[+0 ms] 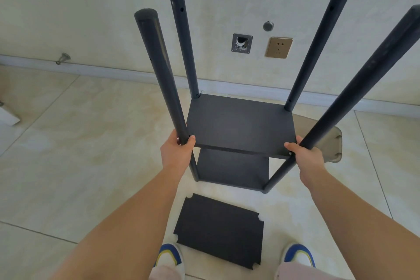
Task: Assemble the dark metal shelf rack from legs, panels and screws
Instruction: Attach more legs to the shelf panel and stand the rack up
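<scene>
The dark metal rack stands upright on the tiled floor with four round legs rising toward me. A dark panel [241, 125] sits between the legs at hand height, and a lower panel [231, 167] shows beneath it. My left hand [178, 151] grips the near left leg [156, 70] at the upper panel's corner. My right hand [305, 154] grips the near right leg [363, 79] at the opposite corner. A loose dark panel [219, 229] with notched corners lies flat on the floor between my shoes. No screws are visible.
The wall stands just behind the rack with a socket [278, 47], an open wall box [242, 43] and a baseboard. A beige object [334, 143] lies on the floor behind the rack's right side. My shoes [169, 257] are at the bottom edge.
</scene>
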